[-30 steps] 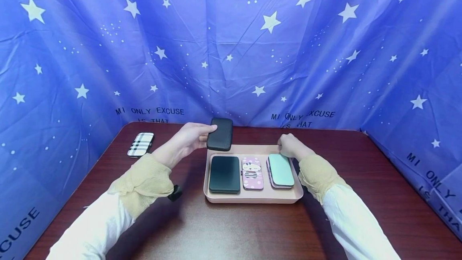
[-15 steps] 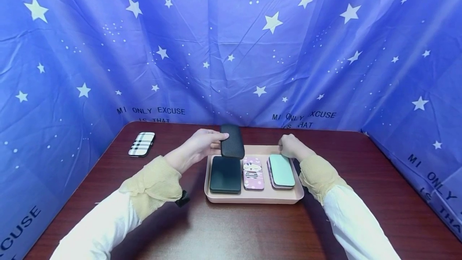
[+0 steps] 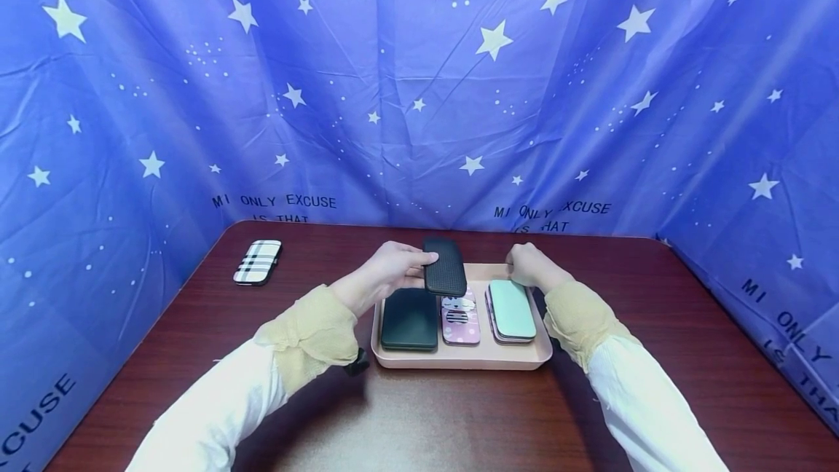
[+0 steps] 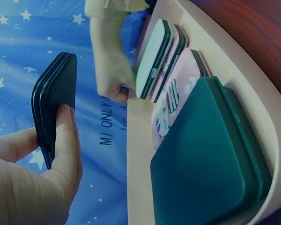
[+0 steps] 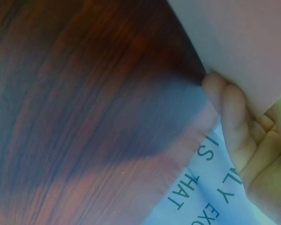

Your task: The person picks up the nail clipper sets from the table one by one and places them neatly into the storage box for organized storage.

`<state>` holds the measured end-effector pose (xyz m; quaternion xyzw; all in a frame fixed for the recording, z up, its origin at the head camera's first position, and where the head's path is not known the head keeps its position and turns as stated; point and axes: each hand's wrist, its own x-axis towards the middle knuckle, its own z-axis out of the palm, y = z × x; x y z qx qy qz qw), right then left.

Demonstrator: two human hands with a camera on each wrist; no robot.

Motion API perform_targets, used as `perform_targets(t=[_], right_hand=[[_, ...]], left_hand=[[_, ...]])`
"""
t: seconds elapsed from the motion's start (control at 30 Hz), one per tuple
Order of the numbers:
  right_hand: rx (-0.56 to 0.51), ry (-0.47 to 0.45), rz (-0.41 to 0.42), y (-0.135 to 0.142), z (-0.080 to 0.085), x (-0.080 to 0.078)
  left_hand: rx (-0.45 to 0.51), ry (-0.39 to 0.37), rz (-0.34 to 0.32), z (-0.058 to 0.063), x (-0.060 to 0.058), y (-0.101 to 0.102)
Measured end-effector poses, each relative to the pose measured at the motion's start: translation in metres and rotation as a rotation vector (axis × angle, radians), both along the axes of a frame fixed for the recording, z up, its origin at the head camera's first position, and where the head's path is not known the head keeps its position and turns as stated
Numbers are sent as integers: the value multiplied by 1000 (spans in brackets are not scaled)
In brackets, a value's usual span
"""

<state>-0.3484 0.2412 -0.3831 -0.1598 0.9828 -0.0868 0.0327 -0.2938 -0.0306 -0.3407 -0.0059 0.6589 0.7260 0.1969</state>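
Observation:
My left hand (image 3: 391,269) pinches a flat black case (image 3: 446,269) with a textured face, thumb on top and fingers beneath. In the left wrist view the case (image 4: 56,96) is raised, apart from the tray's contents. Below it sits a pale pink tray (image 3: 462,364). Inside lie a dark green case (image 3: 409,323) on the left, a pink cartoon case (image 3: 461,332) in the middle and a mint-topped stack of cases (image 3: 513,308) on the right. My right hand (image 3: 532,266) grips the tray's back right rim; its fingers (image 5: 234,112) curl against the wall.
A white plaid case (image 3: 258,262) lies alone on the dark red wooden table (image 3: 459,421), far left. Behind and around the table hangs a blue curtain (image 3: 426,93) printed with stars and lettering.
My left hand has carried the black case to the right and slightly nearer, from the tray's back left corner to over the pink cartoon case. My right hand stays at the rim.

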Motion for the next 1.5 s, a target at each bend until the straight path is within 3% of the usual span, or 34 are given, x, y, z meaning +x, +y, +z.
perform_targets(t=[0.43, 0.73, 0.97, 1.2, 1.5], right_hand=[[25, 9, -1, 0, 1, 0], [23, 28, 0, -1, 2, -1], [26, 16, -13, -2, 2, -2], [23, 1, -17, -2, 2, -1], [5, -19, -38, -3, 2, 1]], left_hand=[[-57, -24, -13, -14, -1, 22], [-79, -52, -76, -21, 1, 33], [-157, -53, -88, -26, -2, 37], [-209, -66, -165, -32, 1, 42], [-204, -53, -143, -39, 4, 48]])
